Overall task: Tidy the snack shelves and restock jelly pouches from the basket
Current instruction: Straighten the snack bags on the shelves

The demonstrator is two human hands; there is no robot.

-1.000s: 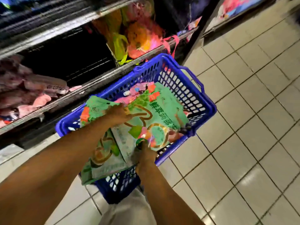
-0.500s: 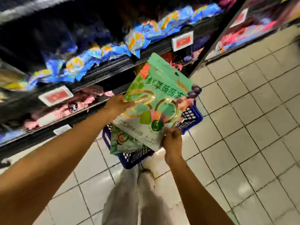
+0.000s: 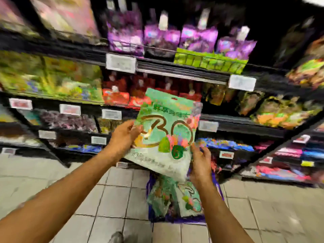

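A: Green foil, that's the jelly pouch [image 3: 165, 135], up in front of the shelves [image 3: 175, 71] and carried by both hands. The left hand [image 3: 123, 137] pinches its left edge about halfway up; the right hand [image 3: 200, 160] is closed on the lower right corner. The pouch leans with its top tipped toward the racks.

B: And the basket [image 3: 150, 193]?

A: On the floor tiles [image 3: 112, 195] directly below the pouch, blue-rimmed, with more green pouches [image 3: 163, 195] lying inside it. So I judge this is the restocking step: one pouch is out and not yet placed.

B: Where does it go?

A: That I cannot tell. The picture is smeared, and no matching green row stands out on the racks. The red packs [image 3: 115, 97] sit just behind the pouch's top, purple spouted ones [image 3: 161, 37] higher up.

B: So the next move?

A: Find the right facing first, then carry the pouch in upright, label outward, easing neighbours aside rather than crushing them.
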